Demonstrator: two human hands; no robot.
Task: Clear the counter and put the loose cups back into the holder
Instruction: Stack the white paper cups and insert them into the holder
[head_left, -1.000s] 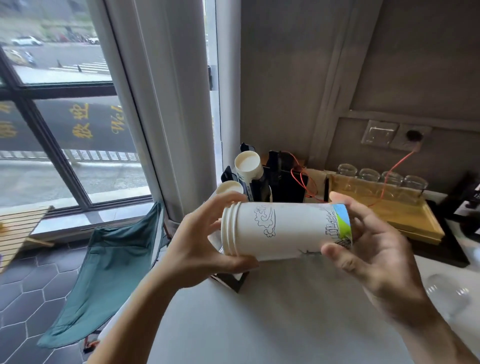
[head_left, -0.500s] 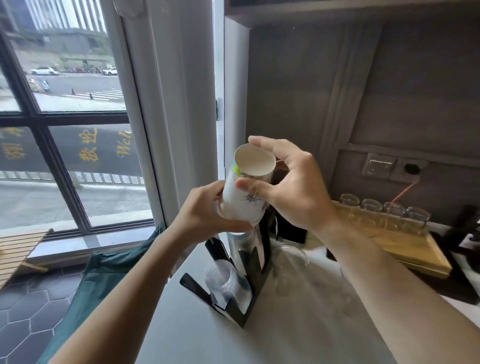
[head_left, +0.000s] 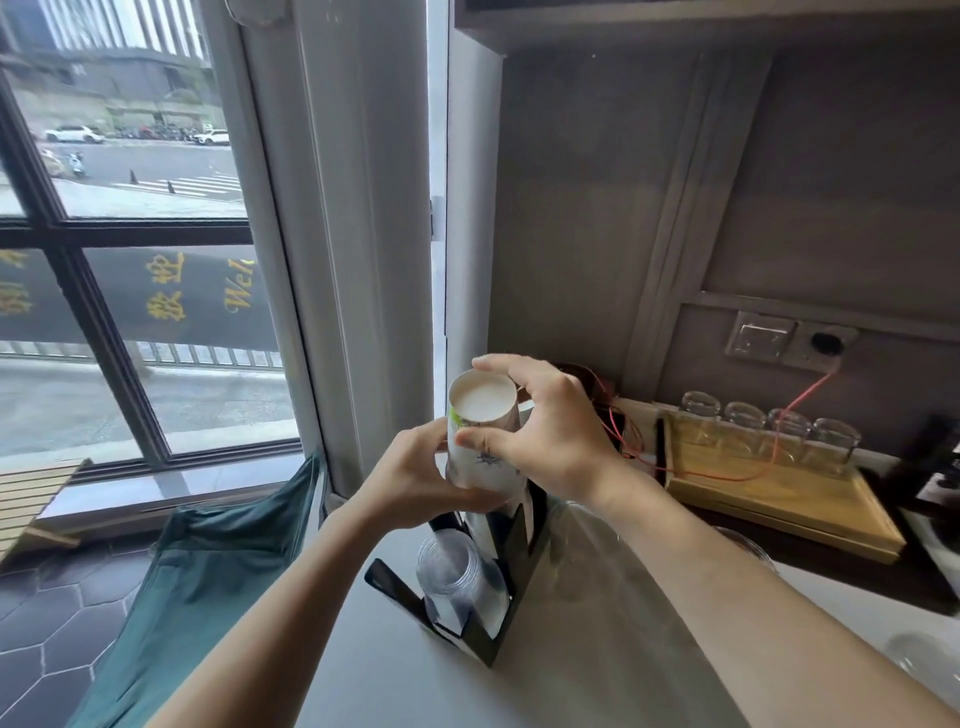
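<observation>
A stack of white printed paper cups (head_left: 480, 441) stands upside down, its base facing up, over the black cup holder (head_left: 514, 561) at the counter's left end. My left hand (head_left: 415, 483) grips the stack's lower part from the left. My right hand (head_left: 545, 431) pinches its upper part from the right, thumb in front. A stack of clear plastic cups (head_left: 457, 582) lies in the holder's front slot. The lower end of the paper stack is hidden behind my hands.
A wooden tray (head_left: 789, 499) with several upturned glasses (head_left: 769, 431) sits at the back right, a red wire across it. A clear cup (head_left: 919, 660) lies at the right edge. The counter (head_left: 597, 649) drops off on the left above a green fabric chair (head_left: 208, 571).
The paper cup stack went from lying sideways between my hands to upside down over the holder. Over the last half second it has sunk slightly lower.
</observation>
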